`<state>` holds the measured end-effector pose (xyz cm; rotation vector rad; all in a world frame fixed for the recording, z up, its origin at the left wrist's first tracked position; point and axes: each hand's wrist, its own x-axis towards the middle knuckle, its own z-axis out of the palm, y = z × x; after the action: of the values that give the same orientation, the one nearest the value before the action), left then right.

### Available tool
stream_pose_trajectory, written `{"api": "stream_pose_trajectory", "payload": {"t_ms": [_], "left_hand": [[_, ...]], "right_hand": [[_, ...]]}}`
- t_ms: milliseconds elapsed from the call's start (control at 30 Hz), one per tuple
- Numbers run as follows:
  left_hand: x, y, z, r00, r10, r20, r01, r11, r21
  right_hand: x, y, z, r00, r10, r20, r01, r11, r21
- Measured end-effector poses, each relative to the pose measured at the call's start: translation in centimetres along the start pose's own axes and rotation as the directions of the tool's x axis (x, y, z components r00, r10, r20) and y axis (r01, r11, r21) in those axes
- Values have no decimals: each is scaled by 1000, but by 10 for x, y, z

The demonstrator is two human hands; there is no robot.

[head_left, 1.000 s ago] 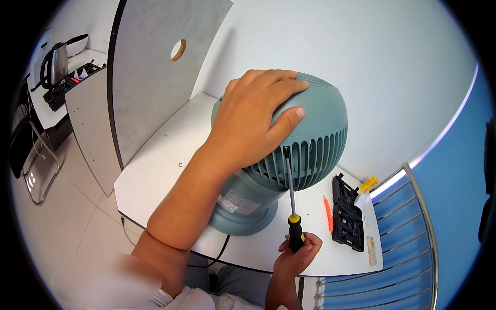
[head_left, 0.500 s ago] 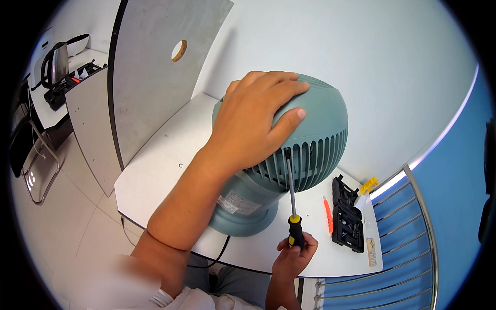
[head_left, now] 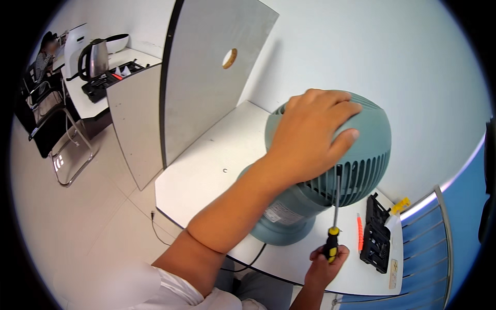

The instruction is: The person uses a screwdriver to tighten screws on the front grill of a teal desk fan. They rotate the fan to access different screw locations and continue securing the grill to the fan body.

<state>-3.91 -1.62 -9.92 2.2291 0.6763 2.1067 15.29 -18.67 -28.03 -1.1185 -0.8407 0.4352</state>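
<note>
A grey-green fan with a rounded, slatted head stands on a white table. Over the top of its head lies my left hand, fingers stretched and slightly apart, thumb to the side. My right hand is closed around the black-and-yellow handle of a screwdriver. The screwdriver's shaft points up and away, its tip at the slats just below my left thumb; whether it sits on a screw cannot be made out. A black cord runs from the fan's base over the table's near edge.
Right of the fan lie an orange rod and an open black tool case, with a yellow item behind. A metal railing borders the right. A grey partition stands left; beyond are a kettle and a seated person.
The view has turned left, so the fan, table and both hands appear further right and slightly lower. My hands keep the same places on the fan and the screwdriver.
</note>
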Motion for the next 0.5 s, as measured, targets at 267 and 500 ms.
{"api": "stream_pose_trajectory", "payload": {"t_ms": [267, 500], "left_hand": [[-1, -1, 2, 1000, -4, -11, 4, 1000, -8], [1, -2, 0, 1000, 13, 4, -13, 1000, 4]], "right_hand": [[-1, -5, -4, 989, -37, 141, 36, 999, 10], [-1, 2, 0, 990, -54, 127, 48, 998, 48]]}}
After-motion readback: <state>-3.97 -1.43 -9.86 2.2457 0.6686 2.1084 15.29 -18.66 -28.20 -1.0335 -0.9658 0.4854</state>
